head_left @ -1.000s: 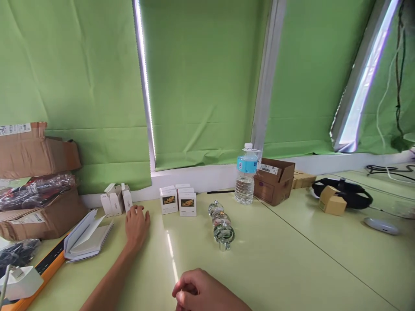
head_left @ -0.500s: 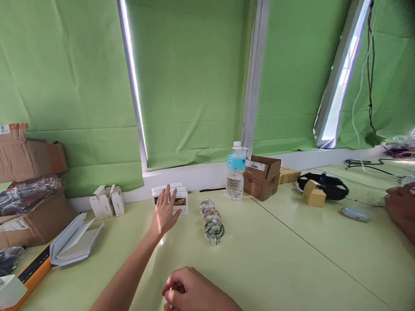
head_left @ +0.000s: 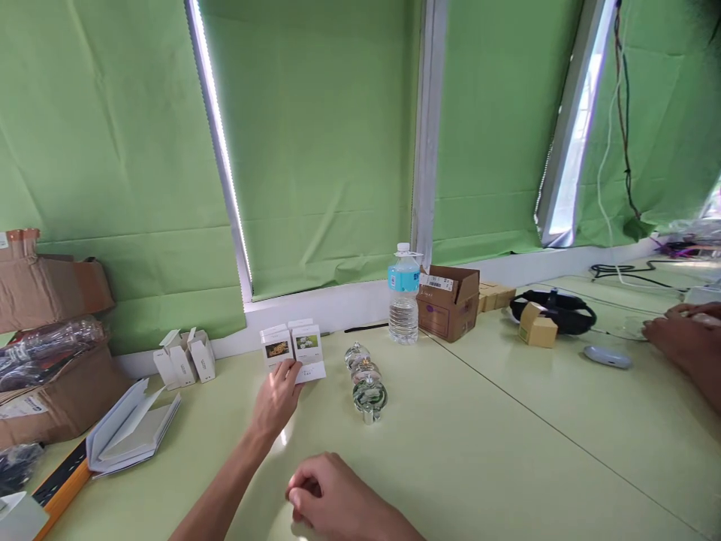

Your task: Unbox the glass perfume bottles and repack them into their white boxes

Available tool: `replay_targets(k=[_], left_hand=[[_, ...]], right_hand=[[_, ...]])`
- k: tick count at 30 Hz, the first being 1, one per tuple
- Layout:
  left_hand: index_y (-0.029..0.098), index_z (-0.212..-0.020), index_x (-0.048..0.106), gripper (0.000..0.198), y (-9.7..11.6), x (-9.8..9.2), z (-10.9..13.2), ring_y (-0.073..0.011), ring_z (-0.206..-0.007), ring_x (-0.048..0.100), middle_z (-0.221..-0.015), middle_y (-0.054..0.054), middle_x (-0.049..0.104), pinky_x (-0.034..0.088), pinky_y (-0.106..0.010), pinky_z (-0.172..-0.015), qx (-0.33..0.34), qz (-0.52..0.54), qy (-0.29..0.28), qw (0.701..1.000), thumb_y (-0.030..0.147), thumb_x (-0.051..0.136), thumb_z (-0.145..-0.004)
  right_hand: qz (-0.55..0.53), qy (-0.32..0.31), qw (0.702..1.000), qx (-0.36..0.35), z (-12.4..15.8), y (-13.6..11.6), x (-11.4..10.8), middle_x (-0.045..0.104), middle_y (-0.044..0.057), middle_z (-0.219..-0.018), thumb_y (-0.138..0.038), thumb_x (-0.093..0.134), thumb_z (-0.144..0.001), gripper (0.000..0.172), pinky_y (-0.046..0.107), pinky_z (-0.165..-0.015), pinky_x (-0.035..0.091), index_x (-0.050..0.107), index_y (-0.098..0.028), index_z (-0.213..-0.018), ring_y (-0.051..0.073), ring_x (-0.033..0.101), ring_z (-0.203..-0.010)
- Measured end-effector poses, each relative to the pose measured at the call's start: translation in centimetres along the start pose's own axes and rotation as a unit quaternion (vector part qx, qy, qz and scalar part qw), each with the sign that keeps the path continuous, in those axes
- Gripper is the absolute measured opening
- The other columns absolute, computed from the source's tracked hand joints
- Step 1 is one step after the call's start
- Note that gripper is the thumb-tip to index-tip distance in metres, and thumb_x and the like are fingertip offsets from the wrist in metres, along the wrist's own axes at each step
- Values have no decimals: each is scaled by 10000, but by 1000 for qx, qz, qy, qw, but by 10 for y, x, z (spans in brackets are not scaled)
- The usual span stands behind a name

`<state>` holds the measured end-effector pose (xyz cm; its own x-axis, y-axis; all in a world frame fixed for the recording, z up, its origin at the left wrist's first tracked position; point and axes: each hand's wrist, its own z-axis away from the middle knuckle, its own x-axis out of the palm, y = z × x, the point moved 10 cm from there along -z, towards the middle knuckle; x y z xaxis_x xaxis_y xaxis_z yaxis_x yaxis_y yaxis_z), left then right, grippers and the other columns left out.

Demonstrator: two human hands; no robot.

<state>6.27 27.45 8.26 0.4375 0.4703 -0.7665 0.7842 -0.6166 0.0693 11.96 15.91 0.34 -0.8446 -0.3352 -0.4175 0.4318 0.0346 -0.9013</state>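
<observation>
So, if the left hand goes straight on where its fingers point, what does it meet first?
The small white picture boxes: the left hand points at them, and its fingertips seem to reach the front pair's lower edge, though contact is hard to judge. Behind them stands the white sill.

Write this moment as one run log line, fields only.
left hand: fingers on white picture boxes, grip unclear | right hand: curled, over table | nearby: glass bottles, water bottle

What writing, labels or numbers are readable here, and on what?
No text is legible.
White boxes at the left hand: tiny print, too small.
Water bottle, blue label: blurred.
Brown cardboard box, white sticker: too small.
</observation>
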Motion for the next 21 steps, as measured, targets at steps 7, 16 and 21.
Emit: replay_targets(k=[7, 16, 21], left_hand=[[235, -1050, 537, 165, 27, -52, 48, -202, -788, 635, -1026, -58, 594, 476, -294, -612, -82, -3, -43, 996, 225, 477, -897], [279, -1463, 289, 860, 35, -71, 104, -258, -1092, 587, -1464, -105, 400, 511, -353, -879, -192, 301, -197, 913, 545, 695, -753], [294, -1430, 386, 752, 28, -52, 114, -260, -1312, 441, -1430, -38, 481, 379, -389, -1093, -164, 477, -234, 831, 525, 685, -780]], right_hand=[[57, 196, 979, 2, 0, -1, -56, 706, 66, -824, -317, 464, -902, 308, 259, -635, 417, 674, -170, -1074, 191, 630, -742], [-206, 54, 977, -26, 4, -27, -26, 658, 55, -860, -646, 467, -881, 556, 236, -458, 495, 643, -176, -1121, 169, 639, -631], [-276, 18, 961, 5, 8, -26, -20, 673, 72, -853, -527, 528, -888, 453, 282, -516, 566, 661, -140, -1083, 231, 685, -760]])
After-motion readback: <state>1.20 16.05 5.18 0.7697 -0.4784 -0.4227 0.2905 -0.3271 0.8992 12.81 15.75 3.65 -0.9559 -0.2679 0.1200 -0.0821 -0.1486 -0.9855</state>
